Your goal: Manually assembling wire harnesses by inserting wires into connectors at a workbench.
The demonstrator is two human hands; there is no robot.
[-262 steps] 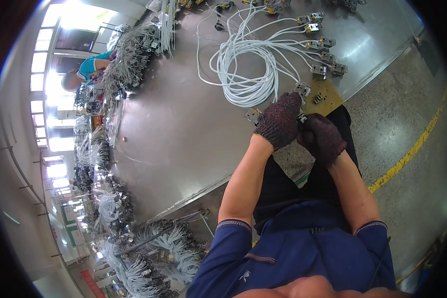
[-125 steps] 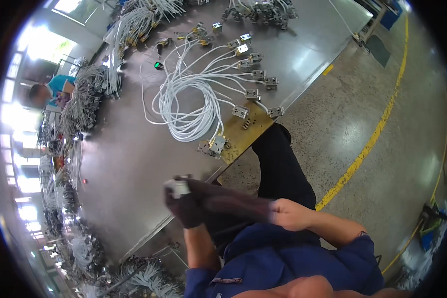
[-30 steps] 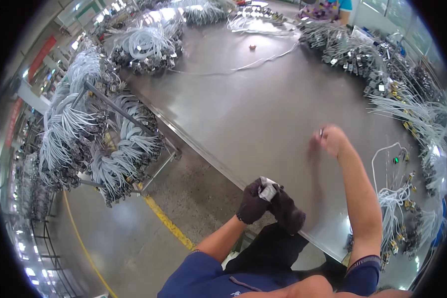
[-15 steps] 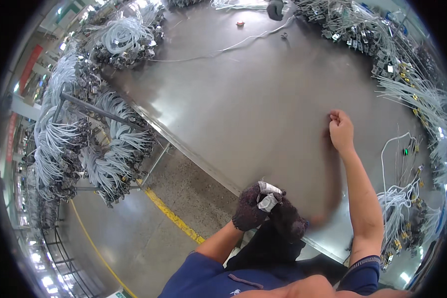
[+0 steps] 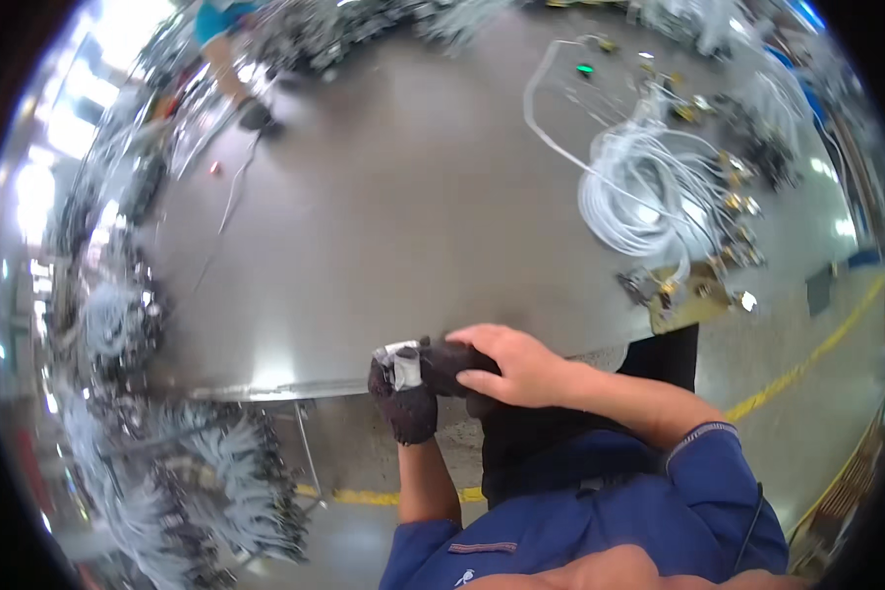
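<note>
My left hand (image 5: 403, 403) wears a dark knitted glove and is closed around a small grey-white piece (image 5: 400, 362), held at the near edge of the steel table (image 5: 383, 226). My right hand (image 5: 509, 366) is bare. It lies over a loose dark glove (image 5: 445, 356) that is bunched against my left hand, with its fingers curled on it. Both hands meet just in front of my body, above the table's rim.
A coil of white cables (image 5: 639, 187) with metal connectors (image 5: 733, 211) lies at the table's far right, beside a brown cardboard piece (image 5: 688, 295). Grey cable bundles (image 5: 216, 482) hang on racks at lower left. A person in a teal top (image 5: 221, 25) stands at the far side. A yellow line (image 5: 806, 359) marks the floor.
My right hand has come back from the table top to my left hand and now grips the loose glove. The view has swung round, bringing the white cable coil into sight.
</note>
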